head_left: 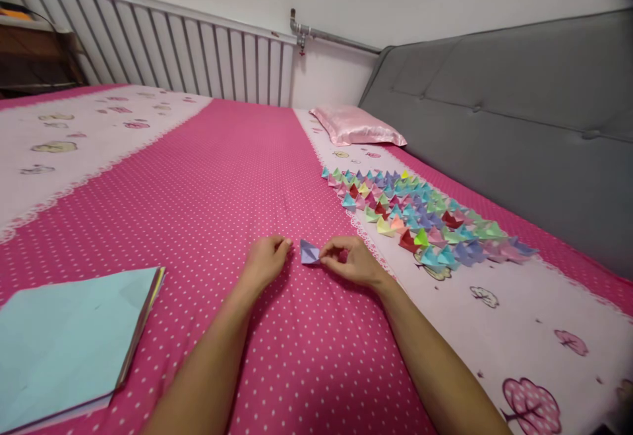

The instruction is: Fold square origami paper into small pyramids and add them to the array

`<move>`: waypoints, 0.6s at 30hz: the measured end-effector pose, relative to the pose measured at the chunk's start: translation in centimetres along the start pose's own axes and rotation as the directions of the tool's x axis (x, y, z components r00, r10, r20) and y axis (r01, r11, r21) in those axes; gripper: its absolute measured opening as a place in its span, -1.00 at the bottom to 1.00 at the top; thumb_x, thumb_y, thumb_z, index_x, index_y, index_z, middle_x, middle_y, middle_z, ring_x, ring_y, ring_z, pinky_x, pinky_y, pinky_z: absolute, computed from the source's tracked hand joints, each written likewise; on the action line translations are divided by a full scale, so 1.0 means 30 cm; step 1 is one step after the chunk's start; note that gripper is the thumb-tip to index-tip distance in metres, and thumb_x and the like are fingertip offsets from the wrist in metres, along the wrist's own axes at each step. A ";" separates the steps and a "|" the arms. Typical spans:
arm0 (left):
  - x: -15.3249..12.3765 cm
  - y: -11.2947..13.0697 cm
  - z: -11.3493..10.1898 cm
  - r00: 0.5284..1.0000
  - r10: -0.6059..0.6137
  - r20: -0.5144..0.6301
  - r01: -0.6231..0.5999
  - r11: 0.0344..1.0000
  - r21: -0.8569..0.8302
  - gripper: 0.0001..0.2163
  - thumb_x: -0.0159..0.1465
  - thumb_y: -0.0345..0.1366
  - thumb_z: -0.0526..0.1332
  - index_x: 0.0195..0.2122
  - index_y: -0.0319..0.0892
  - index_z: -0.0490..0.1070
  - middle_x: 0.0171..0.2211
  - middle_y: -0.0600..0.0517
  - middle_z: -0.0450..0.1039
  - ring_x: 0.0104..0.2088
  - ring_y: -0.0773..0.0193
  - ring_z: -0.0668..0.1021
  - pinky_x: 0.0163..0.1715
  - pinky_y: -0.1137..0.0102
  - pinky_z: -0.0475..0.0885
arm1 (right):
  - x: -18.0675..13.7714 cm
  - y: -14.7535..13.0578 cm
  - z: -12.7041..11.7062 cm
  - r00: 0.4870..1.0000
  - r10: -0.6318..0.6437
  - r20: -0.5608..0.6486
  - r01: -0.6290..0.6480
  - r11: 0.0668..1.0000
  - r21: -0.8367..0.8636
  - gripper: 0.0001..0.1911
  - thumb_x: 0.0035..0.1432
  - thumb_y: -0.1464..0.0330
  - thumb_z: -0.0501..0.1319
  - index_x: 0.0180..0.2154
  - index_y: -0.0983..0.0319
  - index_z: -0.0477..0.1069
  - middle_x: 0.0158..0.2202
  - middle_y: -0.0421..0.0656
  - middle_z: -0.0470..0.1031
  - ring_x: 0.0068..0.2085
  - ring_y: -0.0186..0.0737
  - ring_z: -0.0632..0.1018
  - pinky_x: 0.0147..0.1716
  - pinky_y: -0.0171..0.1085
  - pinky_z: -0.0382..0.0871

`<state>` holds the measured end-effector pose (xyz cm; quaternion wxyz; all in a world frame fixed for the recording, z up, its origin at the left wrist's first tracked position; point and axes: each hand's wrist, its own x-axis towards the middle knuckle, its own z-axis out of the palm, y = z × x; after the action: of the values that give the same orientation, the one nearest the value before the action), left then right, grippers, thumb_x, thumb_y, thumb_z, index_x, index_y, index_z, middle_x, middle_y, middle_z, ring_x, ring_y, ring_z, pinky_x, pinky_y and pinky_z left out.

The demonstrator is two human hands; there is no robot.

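Note:
Between my hands is a small purple paper boat point(309, 252), just above or on the pink dotted bedsheet point(277, 349). My right hand point(352, 260) pinches its right corner between thumb and fingertips. Just left of the boat, a small gap away, my left hand point(270, 256) has its fingers curled and pressed together; whether anything is inside them is hidden. To the right, rows of folded paper boats point(408, 240) in many colours stand close together on the light printed band of the sheet.
A stack of coloured paper sheets point(69, 339), light blue on top, lies at the left front. Behind the boats is a pink satin pillow point(356, 125). A grey padded headboard point(509, 118) bounds the right side; a white radiator point(188, 53) and pipe point(336, 38) line the back wall.

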<state>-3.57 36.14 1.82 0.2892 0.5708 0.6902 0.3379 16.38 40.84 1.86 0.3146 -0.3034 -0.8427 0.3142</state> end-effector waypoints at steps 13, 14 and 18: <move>-0.019 0.026 -0.016 0.999 0.045 0.011 -0.046 0.989 0.138 -0.67 0.20 -0.12 -0.03 -0.63 -0.17 0.25 -0.64 0.03 0.33 -0.60 0.29 0.36 -0.54 0.40 0.16 | 0.008 0.207 -0.128 0.764 0.165 -0.624 -0.503 0.758 -0.415 -0.80 0.04 0.36 0.07 -0.34 0.17 0.45 -0.38 -0.15 0.52 -0.41 -0.17 0.47 -0.45 -0.27 0.21; -0.020 0.027 -0.016 0.999 0.048 0.012 -0.049 0.988 0.147 -0.66 0.20 -0.12 -0.04 -0.63 -0.17 0.24 -0.64 0.04 0.32 -0.60 0.29 0.35 -0.54 0.40 0.16 | 0.011 0.216 -0.124 0.764 0.168 -0.624 -0.507 0.754 -0.418 -0.80 0.04 0.37 0.07 -0.33 0.17 0.45 -0.36 -0.15 0.52 -0.39 -0.17 0.47 -0.45 -0.28 0.20; -0.022 0.025 -0.015 0.999 0.049 0.022 -0.052 0.987 0.154 -0.66 0.21 -0.11 -0.06 -0.59 -0.18 0.28 -0.61 0.02 0.35 -0.57 0.26 0.38 -0.52 0.40 0.18 | 0.018 0.244 -0.116 0.747 0.206 -0.632 -0.534 0.752 -0.386 -0.80 0.05 0.36 0.06 -0.33 0.18 0.44 -0.36 -0.14 0.50 -0.37 -0.16 0.45 -0.45 -0.28 0.17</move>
<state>-3.37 35.54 2.71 0.2417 0.6116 0.6971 0.2856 20.85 46.92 -1.12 0.3719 -0.6253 -0.6858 0.0181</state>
